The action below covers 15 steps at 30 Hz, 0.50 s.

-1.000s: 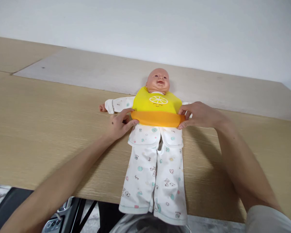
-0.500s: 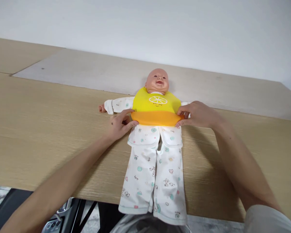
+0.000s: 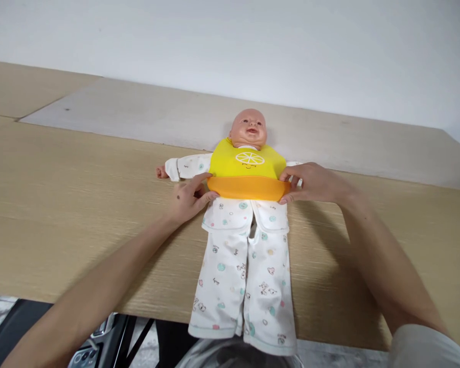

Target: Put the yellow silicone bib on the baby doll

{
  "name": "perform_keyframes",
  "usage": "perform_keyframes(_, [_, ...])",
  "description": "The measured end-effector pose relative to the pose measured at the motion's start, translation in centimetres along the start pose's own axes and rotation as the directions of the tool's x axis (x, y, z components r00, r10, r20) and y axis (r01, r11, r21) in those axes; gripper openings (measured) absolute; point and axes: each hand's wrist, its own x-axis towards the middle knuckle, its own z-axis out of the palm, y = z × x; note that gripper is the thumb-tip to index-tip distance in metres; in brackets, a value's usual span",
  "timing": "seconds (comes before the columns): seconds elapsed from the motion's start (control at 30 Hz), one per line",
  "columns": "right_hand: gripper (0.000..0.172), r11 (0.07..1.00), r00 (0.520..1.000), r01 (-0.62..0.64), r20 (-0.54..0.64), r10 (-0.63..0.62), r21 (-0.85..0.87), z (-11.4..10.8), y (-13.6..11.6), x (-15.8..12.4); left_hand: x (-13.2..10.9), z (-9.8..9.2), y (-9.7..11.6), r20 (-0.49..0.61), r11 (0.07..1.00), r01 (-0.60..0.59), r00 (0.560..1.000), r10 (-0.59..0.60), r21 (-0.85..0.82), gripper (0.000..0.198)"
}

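A baby doll (image 3: 248, 128) lies on its back, its head away from me. It wears a white printed top (image 3: 230, 213) and matching trousers (image 3: 222, 276). Over its chest lies a yellow bib (image 3: 224, 159) with a citrus-slice print and an orange catch pocket (image 3: 249, 188) along the bottom. My left hand (image 3: 189, 199) pinches the pocket's left end between thumb and fingers. At the right end, my right hand (image 3: 310, 183) grips the pocket in the same way and covers most of the doll's sleeve there.
The doll rests on a wooden table (image 3: 80, 214), its trouser legs reaching past the near edge. A pale grey strip (image 3: 138, 112) runs behind it, before a white wall (image 3: 230, 46). Below the table at lower left is a dark object with a phone-like device (image 3: 85, 356).
Almost nothing differs. My right hand and forearm sit very slightly lower, while both hands keep their hold on the bib's pocket.
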Motion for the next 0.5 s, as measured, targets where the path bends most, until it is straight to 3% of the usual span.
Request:
perform_keyframes(0.1, [0.060, 0.986, 0.984, 0.123, -0.143, -0.106, 0.114, 1.0, 1.5, -0.6, -0.1, 0.0, -0.2, -0.025, 0.996, -0.045, 0.999, 0.047, 0.082, 0.069])
perform_keyframes(0.2, [0.061, 0.944, 0.909, 0.243, -0.391, -0.142, 0.223, 3.5, 3.6, -2.3, -0.1, 0.2, -0.6, -0.038, 0.989, -0.082, 0.995, 0.087, 0.121, 0.069])
perform_keyframes(0.3, [0.046, 0.929, 0.784, 0.229, -0.620, 0.001, 0.292, 7.0, 6.1, -4.1, -0.1, 0.5, -0.9, -0.054, 0.985, -0.081, 0.994, 0.090, 0.151, 0.068])
perform_keyframes(0.37, [0.040, 0.922, 0.722, 0.177, -0.682, 0.116, 0.345, 9.1, 7.5, -4.9, -0.1, 0.7, -1.0, -0.058, 0.985, -0.075, 0.995, 0.085, 0.157, 0.065])
perform_keyframes(0.43, [0.040, 0.914, 0.687, 0.139, -0.702, 0.188, 0.381, 10.4, 8.4, -5.2, -0.1, 0.9, -1.2, -0.068, 0.985, -0.090, 0.993, 0.101, 0.149, 0.061])
perform_keyframes(0.5, [0.040, 0.920, 0.681, 0.128, -0.707, 0.190, 0.370, 10.9, 8.7, -5.1, -0.1, 1.1, -1.3, -0.088, 0.982, -0.125, 0.986, 0.138, 0.143, 0.058])
